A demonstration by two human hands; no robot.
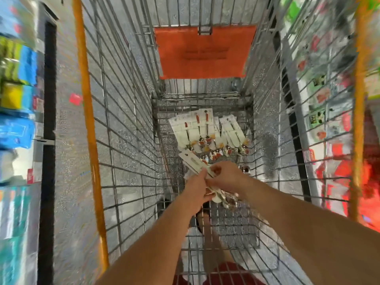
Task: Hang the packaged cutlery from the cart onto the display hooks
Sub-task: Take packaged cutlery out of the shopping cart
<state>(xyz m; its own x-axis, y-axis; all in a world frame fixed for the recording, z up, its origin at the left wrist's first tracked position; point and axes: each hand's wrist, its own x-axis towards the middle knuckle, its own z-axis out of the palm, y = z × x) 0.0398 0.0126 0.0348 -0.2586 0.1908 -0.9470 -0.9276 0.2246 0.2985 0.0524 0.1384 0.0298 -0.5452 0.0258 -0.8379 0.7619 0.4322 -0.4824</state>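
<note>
Hands meet low inside the wire shopping cart (127,112), near the middle of the basket floor. The left hand (196,191) and the right hand (227,177) both close on one bundle of packaged cutlery (195,162). The left fingers pinch the white backing cards from the near-left side. The right fingers curl over the same cards from the right. Neither hand is free.

The held bundle's long axis runs diagonally. The card tops point toward the far-left of the basket, and the shiny utensil ends (224,197) trail toward the near edge, beneath the wrists. Motion blur hides the hang holes, so it cannot be told which end each hand covers.

Remaining stock (205,130) lies flat on the basket floor toward the far end, just beyond the fingertips. These carded packs fan out with card tops toward the far edge and utensil heads toward the hands. They lie close to the held bundle; whether they touch it cannot be told.

The orange child-seat flap (204,52) closes off the far end of the cart. Blurred carded goods on the display rack (329,95) lie beyond the cart's right wall; no hook can be resolved.

Judgement: the step in hand is gathering packs before lifting out. The coming move likely calls for raising the bundle clear of the basket rim and turning it toward the right-side display, card tops leading. The right hand is nearer that side.
</note>
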